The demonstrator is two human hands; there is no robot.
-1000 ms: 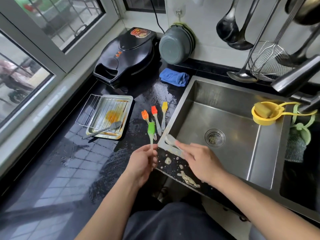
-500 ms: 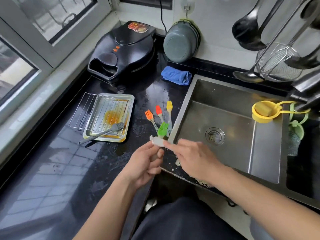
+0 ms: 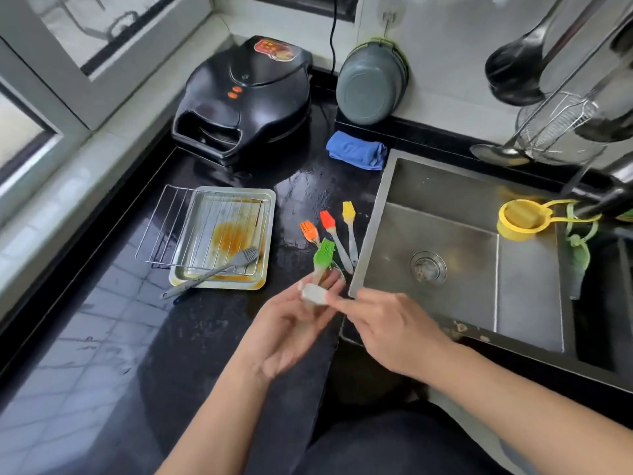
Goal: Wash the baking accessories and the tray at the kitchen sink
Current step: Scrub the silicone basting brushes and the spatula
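- Four coloured brushes are out, none visibly washed: the orange brush, red brush and yellow brush lie on the counter just beside the sink's left rim.
- Both hands meet over the counter's front edge near the sink corner; the left hand holds the green brush and the right hand pinches a pale piece at its handle end.
- Left of the brushes, the tray sits greasy, with a wire rack and grey brush on it.
- No water is running into the dry-looking sink, so nearly all the washing seems left.
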